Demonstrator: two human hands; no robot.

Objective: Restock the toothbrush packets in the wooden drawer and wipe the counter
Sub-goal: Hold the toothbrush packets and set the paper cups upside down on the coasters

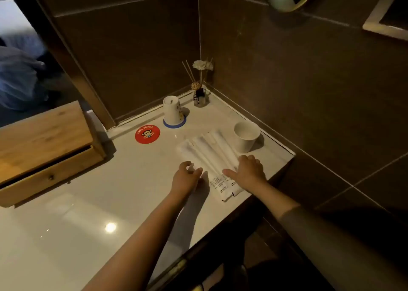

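Observation:
Several white toothbrush packets (pixel 207 153) lie side by side on the white counter (pixel 92 213) near its right edge. My left hand (pixel 186 177) hovers at the left side of the packets with fingers curled and apart, holding nothing. My right hand (pixel 247 171) rests flat on the packets' right side, fingers spread. The wooden drawer box (pixel 44 145) stands at the far left, with its drawer (pixel 50 178) slightly pulled out.
An upside-down paper cup (pixel 172 111) sits on a blue coaster (pixel 174 124), beside a red round coaster (pixel 147 134). An upright white cup (pixel 246 136) stands just behind the packets. A reed diffuser (pixel 199 94) fills the corner. Dark tiled walls enclose the back and right.

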